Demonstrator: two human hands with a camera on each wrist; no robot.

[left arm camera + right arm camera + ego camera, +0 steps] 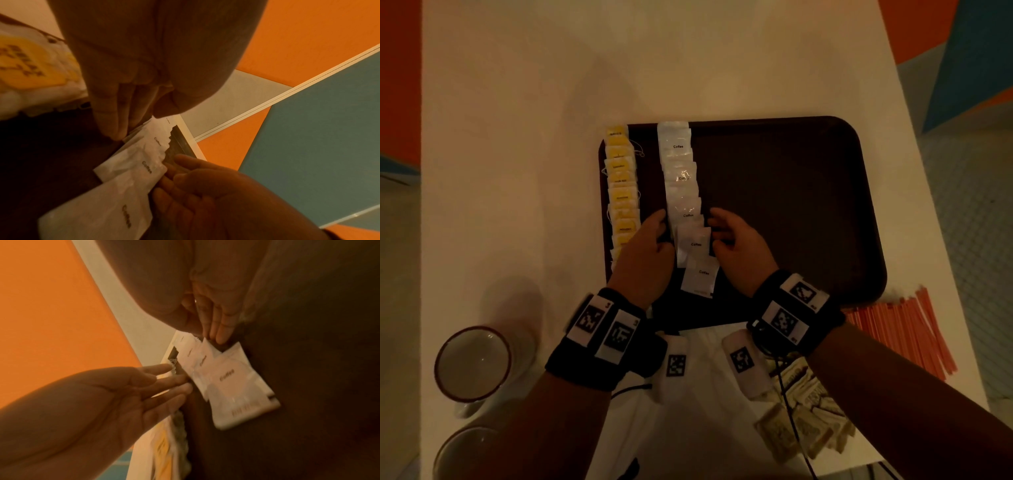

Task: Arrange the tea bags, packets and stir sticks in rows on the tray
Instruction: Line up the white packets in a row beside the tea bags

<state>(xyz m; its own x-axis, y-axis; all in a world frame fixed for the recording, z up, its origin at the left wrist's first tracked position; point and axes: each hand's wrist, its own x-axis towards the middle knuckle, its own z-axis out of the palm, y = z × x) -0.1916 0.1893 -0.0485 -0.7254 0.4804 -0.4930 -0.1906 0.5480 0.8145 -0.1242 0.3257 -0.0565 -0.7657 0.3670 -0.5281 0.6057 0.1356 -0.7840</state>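
We had both hands on the dark brown tray [791, 205], working the column of white coffee packets [683, 192] that ran from the tray's 12 o'clock edge down toward 6, each packet overlapping the next. Our left hand [647, 253] lay at the column's 9 o'clock side with its fingers [115, 116] straight and together, tips down on the tray and just touching the packets' edge, holding nothing. Our right hand [736, 246] sat at the 3 o'clock side, fingers [218, 324] loosely bent and narrow, tips against the packets' edge; we could not tell whether any packet was truly pinched. The yellow tea bags [621, 185] stood in their own column along the tray's 9 o'clock rim. The orange stir sticks [907, 329] and the beige sugar packets [801, 428] lay off the tray on the white table [517, 137], at about 4 and 5 o'clock of it. We judged the packets light, thin and slick, likely to slide and fan out, so nudging them from both long edges, or pinching one by a sealed corner, seemed the safest hold.
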